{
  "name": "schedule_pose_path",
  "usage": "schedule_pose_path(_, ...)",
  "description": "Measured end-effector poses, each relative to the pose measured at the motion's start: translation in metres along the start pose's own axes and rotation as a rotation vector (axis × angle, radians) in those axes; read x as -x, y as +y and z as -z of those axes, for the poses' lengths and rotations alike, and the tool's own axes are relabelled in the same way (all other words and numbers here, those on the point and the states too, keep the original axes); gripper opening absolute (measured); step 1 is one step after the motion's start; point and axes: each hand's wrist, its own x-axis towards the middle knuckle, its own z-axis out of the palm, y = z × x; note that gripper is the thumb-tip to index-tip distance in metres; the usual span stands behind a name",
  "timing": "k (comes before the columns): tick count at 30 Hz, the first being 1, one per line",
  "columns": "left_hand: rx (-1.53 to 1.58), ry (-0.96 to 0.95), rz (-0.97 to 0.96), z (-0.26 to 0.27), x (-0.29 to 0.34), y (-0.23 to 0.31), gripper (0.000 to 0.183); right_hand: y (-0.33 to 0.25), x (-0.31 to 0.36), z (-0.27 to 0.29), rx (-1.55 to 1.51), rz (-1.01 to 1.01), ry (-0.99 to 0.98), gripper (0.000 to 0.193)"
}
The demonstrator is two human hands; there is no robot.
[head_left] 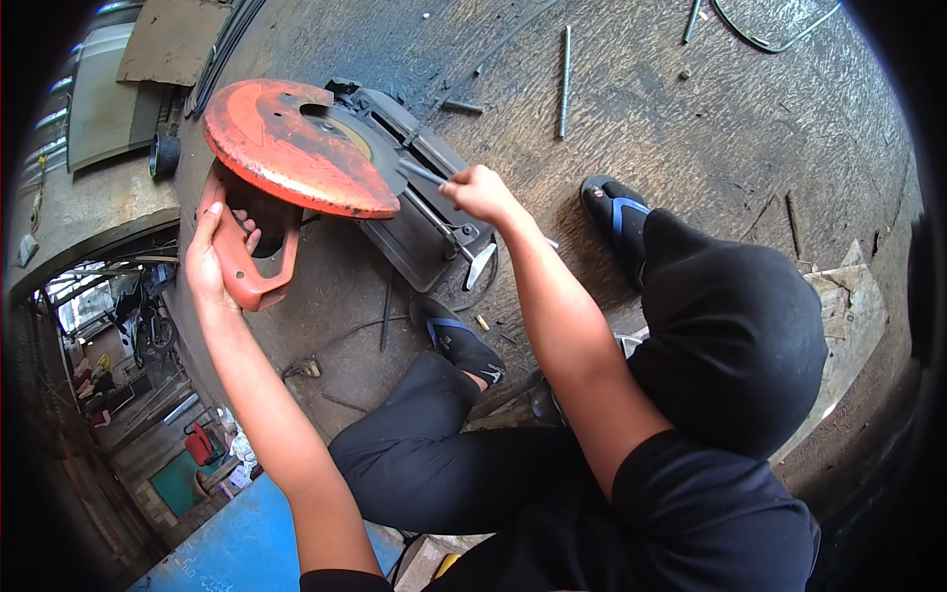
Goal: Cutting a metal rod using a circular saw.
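Observation:
An orange chop saw stands on the floor ahead of me, its paint worn and stained dark. My left hand is wrapped round the saw's orange loop handle. Under the guard shows part of the cutting disc. Closed round a thin metal rod, my right hand is just right of the saw's dark base. The rod's far end reaches to the disc; whether they touch I cannot tell. Its other end sticks out beyond my wrist.
Several cut rods lie about, one long rod beyond the saw. A dark cable runs on the floor near my shoes. Flat boards lean at the far left; a blue panel is at the lower left.

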Motion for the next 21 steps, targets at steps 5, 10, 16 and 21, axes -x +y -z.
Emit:
schedule_pose_path(5, -0.022, 0.023, 0.017, 0.014, -0.006, -0.002, 0.05, -0.004, 0.0, 0.006, -0.461, -0.185, -0.166, 0.031)
schedule_pose_path(10, 0.02, -0.01, -0.012, 0.001, 0.002, 0.002, 0.049, -0.007, 0.001, 0.003, -0.498, -0.271, -0.276, 0.027)
schedule_pose_path(16, 0.014, -0.03, -0.011, 0.001, 0.001, 0.001, 0.054, 0.0, 0.002, -0.003, -0.509, -0.2, -0.337, 0.022)
schedule_pose_path(21, 0.057, -0.05, -0.015, 0.001, 0.002, 0.003, 0.052, 0.008, 0.002, -0.007, -0.469, -0.166, -0.29, 0.021)
